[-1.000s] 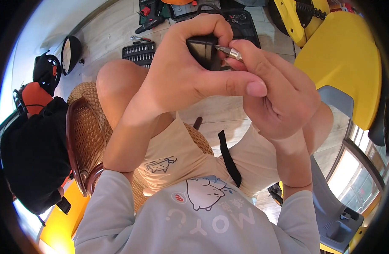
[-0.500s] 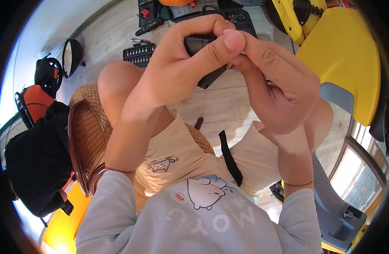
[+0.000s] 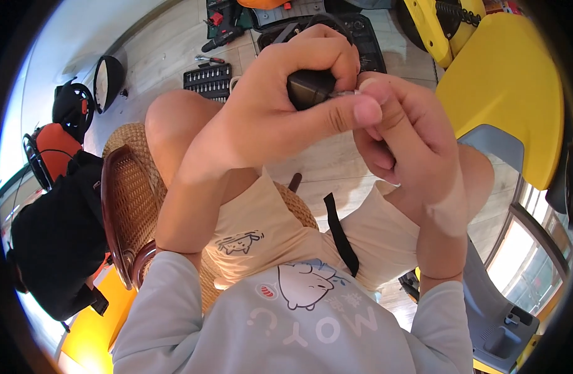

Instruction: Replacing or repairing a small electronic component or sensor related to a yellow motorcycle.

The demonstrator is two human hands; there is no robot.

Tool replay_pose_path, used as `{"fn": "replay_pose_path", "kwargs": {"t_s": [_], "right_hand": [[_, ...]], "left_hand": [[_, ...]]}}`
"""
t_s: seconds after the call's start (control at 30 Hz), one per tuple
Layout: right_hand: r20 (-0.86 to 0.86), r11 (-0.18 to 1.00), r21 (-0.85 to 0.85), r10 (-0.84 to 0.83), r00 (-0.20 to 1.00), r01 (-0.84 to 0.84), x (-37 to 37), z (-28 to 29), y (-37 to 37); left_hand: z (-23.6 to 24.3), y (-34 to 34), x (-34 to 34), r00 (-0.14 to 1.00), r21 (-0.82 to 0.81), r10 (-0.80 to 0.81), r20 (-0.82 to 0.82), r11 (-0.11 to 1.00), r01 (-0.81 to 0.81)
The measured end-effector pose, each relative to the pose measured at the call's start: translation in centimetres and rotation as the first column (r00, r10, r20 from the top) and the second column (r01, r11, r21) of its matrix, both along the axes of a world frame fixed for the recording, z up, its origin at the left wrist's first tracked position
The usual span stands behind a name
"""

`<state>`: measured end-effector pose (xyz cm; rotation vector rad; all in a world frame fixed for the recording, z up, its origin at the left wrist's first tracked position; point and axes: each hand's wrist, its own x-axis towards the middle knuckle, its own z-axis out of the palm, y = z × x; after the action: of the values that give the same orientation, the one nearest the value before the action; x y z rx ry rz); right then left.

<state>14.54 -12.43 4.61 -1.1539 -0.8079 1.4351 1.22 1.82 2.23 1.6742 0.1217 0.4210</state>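
Note:
Raised above my knees, my left hand (image 3: 277, 118) wraps round a dark, smooth-sided object (image 3: 310, 88). Most of that object is hidden by the palm and curled fingers, so its kind cannot be told. My right hand (image 3: 420, 131) is closed in a pinch right beside it, thumb and forefinger almost meeting my left thumb tip. A thin pale sliver (image 3: 345, 93) shows between the dark object and the pinching fingers. What the right fingers grip is too small to make out.
On the floor ahead lie a socket set (image 3: 207, 81), a ratchet (image 3: 209, 59), a power drill (image 3: 223, 31) and a black tool case (image 3: 367, 47). A wicker chair (image 3: 129, 206) is under me. Large yellow panel (image 3: 504, 87) at right; black bag (image 3: 59, 230) at left.
Both hands have shifted slightly. The dark object has turned in my left hand, its lower end no longer showing below. My right hand has come down, its fingers curling in more.

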Motion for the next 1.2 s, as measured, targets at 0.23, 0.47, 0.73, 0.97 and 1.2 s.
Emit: {"fn": "replay_pose_path", "kwargs": {"t_s": [0.23,0.47,0.73,0.97,1.2], "right_hand": [[0.092,0.992,0.055,-0.120,0.989,0.116,-2.7,-0.7,-0.5],[0.510,0.980,0.184,-0.161,0.845,0.075,-2.4,0.2,-0.4],[0.333,0.992,0.085,-0.119,0.935,0.095,-1.0,-0.2,-0.3],[0.241,0.995,0.043,-0.097,0.966,0.090,-0.7,0.6,-0.5],[0.289,0.996,0.073,-0.063,0.955,0.044,-0.3,0.5,-0.5]], "left_hand": [[-0.5,-0.5,-0.2,0.996,-0.065,0.081,0.047,0.995,-0.078],[-0.2,0.5,0.0,0.997,0.103,0.061,0.052,0.993,-0.066],[-0.2,-0.7,-0.2,0.995,-0.072,0.055,-0.082,0.996,-0.061],[0.1,-0.8,-0.1,0.988,-0.359,-0.044,-0.149,0.933,-0.013],[0.3,-1.4,-0.1,0.978,-0.439,-0.064,-0.198,0.898,-0.030]]}}
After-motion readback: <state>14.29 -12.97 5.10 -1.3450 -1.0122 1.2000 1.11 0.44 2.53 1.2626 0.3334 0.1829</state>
